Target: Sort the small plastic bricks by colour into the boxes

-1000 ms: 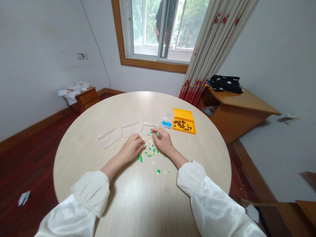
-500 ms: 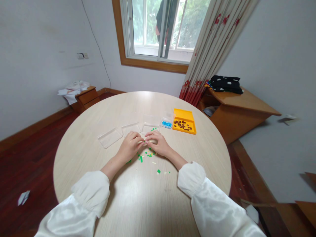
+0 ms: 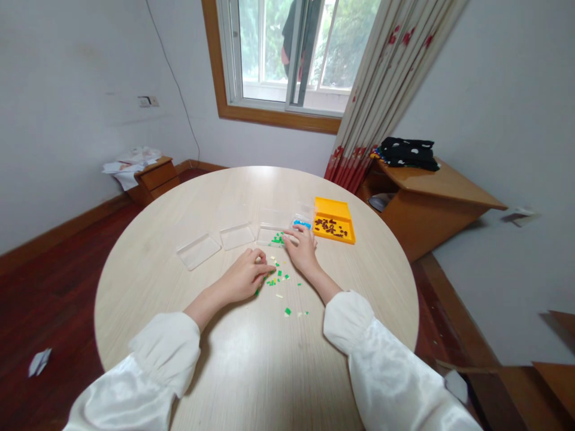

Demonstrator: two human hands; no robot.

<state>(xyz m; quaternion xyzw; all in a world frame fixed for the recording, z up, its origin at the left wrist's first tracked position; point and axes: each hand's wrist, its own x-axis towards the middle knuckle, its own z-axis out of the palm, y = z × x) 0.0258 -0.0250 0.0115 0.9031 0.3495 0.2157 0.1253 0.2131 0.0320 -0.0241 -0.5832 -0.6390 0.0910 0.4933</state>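
Note:
My left hand [image 3: 246, 275] rests low over the table beside a scatter of small green bricks [image 3: 280, 273] and pale yellow pieces. Its fingers are partly curled and apart, one tip reaching to the pieces, and nothing shows in it. My right hand [image 3: 302, 250] is at the right end of a clear plastic box [image 3: 263, 244] with green bricks [image 3: 277, 238] inside. The fingers there are spread, with the tips over the box's edge, and I see nothing held. Behind this hand, a small clear box of blue pieces [image 3: 302, 224] is partly hidden.
Two more clear boxes [image 3: 197, 252] [image 3: 237, 237] stand to the left. An open yellow case [image 3: 334, 238] with dark brown pieces is at the right. Loose pieces, including a green brick [image 3: 288, 312], lie nearer me on the round table [image 3: 251, 371].
My hands were together over the pieces and are now apart. The right hand moved up and right to the clear box, where more green bricks show. My left hand stayed near the scattered pieces.

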